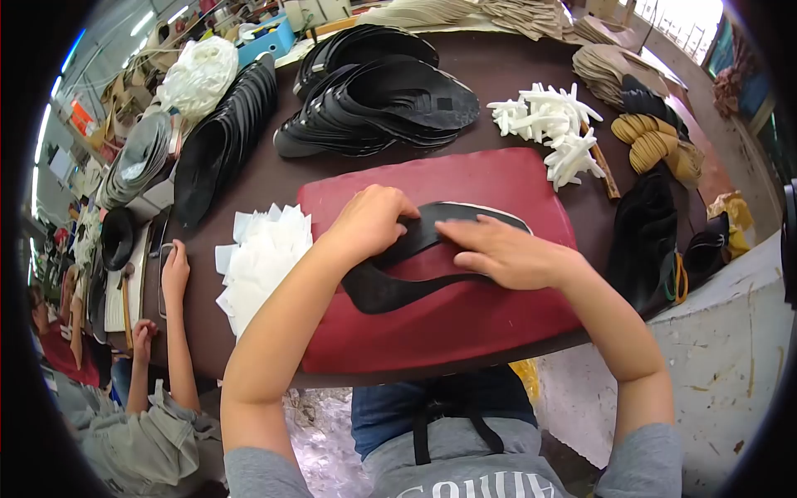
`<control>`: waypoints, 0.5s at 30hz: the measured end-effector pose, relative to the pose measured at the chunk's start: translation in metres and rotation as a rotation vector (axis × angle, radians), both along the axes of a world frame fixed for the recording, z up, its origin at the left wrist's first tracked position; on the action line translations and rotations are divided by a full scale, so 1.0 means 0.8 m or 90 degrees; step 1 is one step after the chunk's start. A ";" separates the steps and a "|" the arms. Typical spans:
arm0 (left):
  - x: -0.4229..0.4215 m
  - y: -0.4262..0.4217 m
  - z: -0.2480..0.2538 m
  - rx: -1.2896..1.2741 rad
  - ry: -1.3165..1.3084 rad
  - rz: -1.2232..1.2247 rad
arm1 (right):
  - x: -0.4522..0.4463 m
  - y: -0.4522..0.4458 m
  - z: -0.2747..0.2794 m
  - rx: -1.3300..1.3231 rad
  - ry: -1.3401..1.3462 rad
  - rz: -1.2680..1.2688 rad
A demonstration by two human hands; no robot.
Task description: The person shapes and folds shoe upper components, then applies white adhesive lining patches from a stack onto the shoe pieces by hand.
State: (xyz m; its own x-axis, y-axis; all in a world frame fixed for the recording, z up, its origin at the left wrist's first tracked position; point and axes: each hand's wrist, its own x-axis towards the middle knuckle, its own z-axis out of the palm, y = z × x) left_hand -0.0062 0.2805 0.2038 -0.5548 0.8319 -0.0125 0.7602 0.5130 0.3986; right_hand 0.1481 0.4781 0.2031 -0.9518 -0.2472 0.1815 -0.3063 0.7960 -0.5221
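On the red mat (448, 330) lies a black shoe upper (382, 290), a curved piece with a narrow band looping toward me and a pale edge along its far side. My left hand (374, 222) is closed at its left part, fingers curled down against the black material; the fingertips are partly hidden. Stretched flat over the middle of the same piece, my right hand (510, 251) presses it with extended fingers. Left of the mat, by my left forearm, is a heap of white patches (261, 257).
Stacks of black shoe pieces (378, 104) stand behind the mat, with another black stack (224, 141) to the left. White strips (548, 120) and a wooden-handled tool (604, 166) lie back right. Tan bundles (656, 145) sit at the right edge. A co-worker's arm (176, 282) rests at the left.
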 end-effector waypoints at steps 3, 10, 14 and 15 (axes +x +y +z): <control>0.001 0.002 -0.004 0.011 -0.016 0.005 | -0.010 0.007 -0.015 0.001 -0.044 0.035; 0.044 -0.011 0.035 0.225 -0.053 0.122 | 0.039 0.020 0.059 0.136 -0.224 -0.176; 0.097 -0.013 0.046 0.466 0.073 0.172 | 0.064 -0.039 0.062 0.136 0.188 -0.022; 0.101 -0.022 0.032 0.496 0.205 0.132 | 0.070 -0.046 0.046 0.205 0.189 0.023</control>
State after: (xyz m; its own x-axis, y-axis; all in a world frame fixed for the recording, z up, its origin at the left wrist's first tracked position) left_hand 0.0745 0.2633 0.2292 -0.5754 0.4198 0.7019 0.8174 0.3244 0.4761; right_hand 0.2040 0.4417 0.2400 -0.8598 -0.3679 0.3541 -0.4362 0.8897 -0.1347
